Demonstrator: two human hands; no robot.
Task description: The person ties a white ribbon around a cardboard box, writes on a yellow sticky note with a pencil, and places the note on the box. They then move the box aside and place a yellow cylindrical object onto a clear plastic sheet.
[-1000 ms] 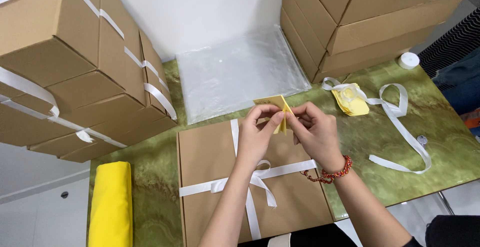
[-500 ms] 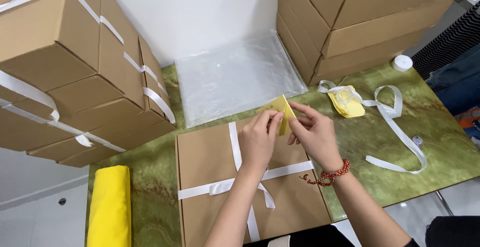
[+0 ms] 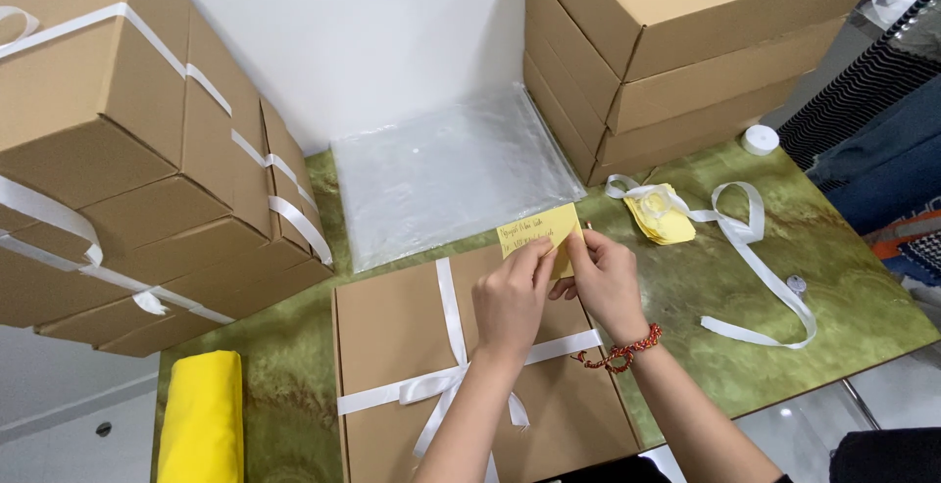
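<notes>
over a green marbled table (image 3: 843, 297), two bare hands meet above one flat cardboard box (image 3: 392, 336) tied crosswise with one white ribbon (image 3: 446, 312) and a bow. both hands hold one small yellow note (image 3: 539, 231) with handwriting on it, lifted just above the box's far edge. left hand (image 3: 510, 302) pinches the note's lower edge between thumb and closed fingertips. right hand (image 3: 605, 277) grips the note's right side the same way, fingers narrow and closed on the paper; one red beaded bracelet (image 3: 619, 353) circles the right wrist.

beyond the box lies one clear plastic sheet (image 3: 441, 174) against the white wall. to the left stands a leaning stack of ribbon-tied cardboard boxes (image 3: 127, 160); at least four show, the exact count unclear. to the right stand three plain cardboard boxes (image 3: 676, 42), piled one on another. near them on the table: one small pile of yellow notes (image 3: 667, 217), one loose white ribbon strip (image 3: 755, 258) looping beside it, and one white tape roll (image 3: 760, 139). one bright yellow bundle (image 3: 201, 419) lies at the table's near left corner.
</notes>
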